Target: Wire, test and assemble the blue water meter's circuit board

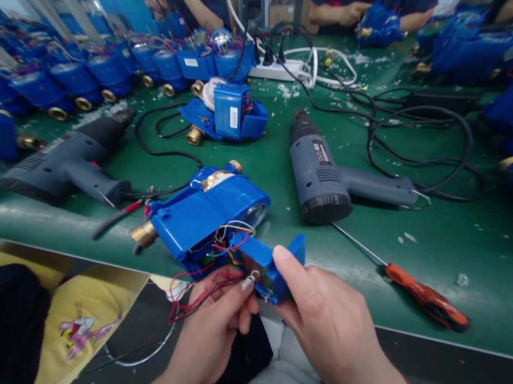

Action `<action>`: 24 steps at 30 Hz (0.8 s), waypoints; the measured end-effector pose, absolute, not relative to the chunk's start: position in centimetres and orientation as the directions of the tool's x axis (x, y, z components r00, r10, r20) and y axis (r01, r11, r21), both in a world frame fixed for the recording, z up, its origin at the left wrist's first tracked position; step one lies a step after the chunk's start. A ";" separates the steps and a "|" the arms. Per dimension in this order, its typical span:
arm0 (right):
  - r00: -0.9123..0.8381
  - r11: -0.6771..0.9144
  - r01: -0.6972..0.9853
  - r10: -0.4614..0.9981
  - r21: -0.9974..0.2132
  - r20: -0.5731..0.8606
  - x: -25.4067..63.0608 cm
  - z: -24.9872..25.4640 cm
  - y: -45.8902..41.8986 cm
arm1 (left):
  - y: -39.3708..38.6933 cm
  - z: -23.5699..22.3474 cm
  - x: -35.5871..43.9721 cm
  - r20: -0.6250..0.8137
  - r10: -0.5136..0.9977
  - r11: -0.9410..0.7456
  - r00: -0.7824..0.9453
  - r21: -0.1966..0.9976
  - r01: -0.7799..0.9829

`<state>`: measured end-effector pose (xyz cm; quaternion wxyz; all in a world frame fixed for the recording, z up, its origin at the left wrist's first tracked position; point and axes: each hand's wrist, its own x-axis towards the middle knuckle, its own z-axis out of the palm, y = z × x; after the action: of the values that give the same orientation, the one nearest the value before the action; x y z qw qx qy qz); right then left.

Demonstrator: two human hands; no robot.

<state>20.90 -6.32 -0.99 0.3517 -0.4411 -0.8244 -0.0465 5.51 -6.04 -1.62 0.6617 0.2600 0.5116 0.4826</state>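
The blue water meter housing [207,213] sits at lower centre on the green bench edge [494,256], where the left hand [209,334] pinches its thin wires [202,287] and the right hand [328,320] clamps the hinged cover [269,265], so a tug could likely snap a lead.

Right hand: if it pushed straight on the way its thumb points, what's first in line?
The right hand points up and left. It already touches the blue cover piece; beyond that comes the open blue meter housing with its loose wires. Depth is uncertain.
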 end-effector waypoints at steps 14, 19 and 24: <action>-0.210 0.491 0.716 0.829 -0.495 0.519 21.0 -2.4 -6.4 | -6.4 -0.8 5.2 -0.491 0.871 0.459 0.030 0.791 -0.404; -0.071 0.384 0.621 0.896 -0.683 0.439 20.7 -2.1 -6.3 | -6.5 -0.8 5.0 -0.493 0.869 0.472 0.041 0.800 -0.371; 0.000 0.231 0.394 0.968 -0.890 0.251 20.3 -2.0 -6.3 | -7.1 -1.1 4.4 -0.506 0.860 0.506 0.074 0.823 -0.258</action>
<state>20.35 -6.27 -1.99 0.4606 -0.5363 -0.6350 0.3115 4.36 -7.07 -1.12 0.6781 0.2777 0.5415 0.4121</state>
